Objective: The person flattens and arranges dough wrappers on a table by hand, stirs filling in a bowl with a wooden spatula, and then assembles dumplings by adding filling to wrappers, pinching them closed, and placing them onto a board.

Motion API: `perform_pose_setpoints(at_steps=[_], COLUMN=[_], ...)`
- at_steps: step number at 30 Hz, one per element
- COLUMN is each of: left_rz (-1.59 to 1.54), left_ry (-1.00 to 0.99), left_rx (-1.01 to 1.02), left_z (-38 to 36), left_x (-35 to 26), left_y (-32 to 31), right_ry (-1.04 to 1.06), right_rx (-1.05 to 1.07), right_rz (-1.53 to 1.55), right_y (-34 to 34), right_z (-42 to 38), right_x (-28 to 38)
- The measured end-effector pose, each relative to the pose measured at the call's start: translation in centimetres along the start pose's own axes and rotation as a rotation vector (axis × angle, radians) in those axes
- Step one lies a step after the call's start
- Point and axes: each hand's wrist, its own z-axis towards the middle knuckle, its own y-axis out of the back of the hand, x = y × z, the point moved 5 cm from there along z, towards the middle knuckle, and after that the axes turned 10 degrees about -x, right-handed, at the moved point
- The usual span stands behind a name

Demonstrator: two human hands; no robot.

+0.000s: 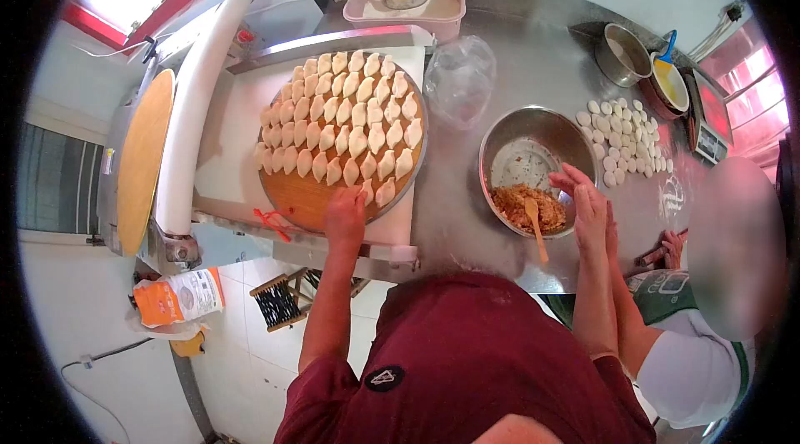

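My left hand (346,215) is at the lower edge of a round wooden board (304,200), its fingertips closed on a dumpling (367,190) in the bottom row. Several rows of shaped dumplings (342,110) cover the board. Over the right side of a steel bowl (540,119), my right hand (583,198) is raised with its fingers apart and nothing seen in it. The bowl holds brown filling (525,200) with a wooden spoon (533,223) in it. Flat dough rounds (621,135) lie right of the bowl.
Another person (692,369) stands at the right, with a hand (667,250) on a rolling pin. A plastic bag (461,81) and a pink tub (446,29) sit behind. A steel pot (623,55) and a scale (710,142) are at the back right.
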Motion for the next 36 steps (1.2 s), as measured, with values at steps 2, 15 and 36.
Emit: perform_pose_setpoints(at_steps=[2,15,36], left_rz=[0.008,0.251,0.174], left_ry=[-0.024,-0.050,-0.027], left_rx=[0.000,0.101,0.195], left_z=[0.1,-2.1,-2.3], left_x=[-0.1,-3.3,-2.8], left_y=[-0.1,1.5,-0.7], right_ry=[-0.026,0.024,0.039], right_rx=[-0.010,-0.022,0.022], right_rz=[-0.024,0.022,-0.105], right_y=[0.1,1.4,0.9], right_z=[0.1,0.9,0.8], right_x=[-0.3,-0.8,0.4])
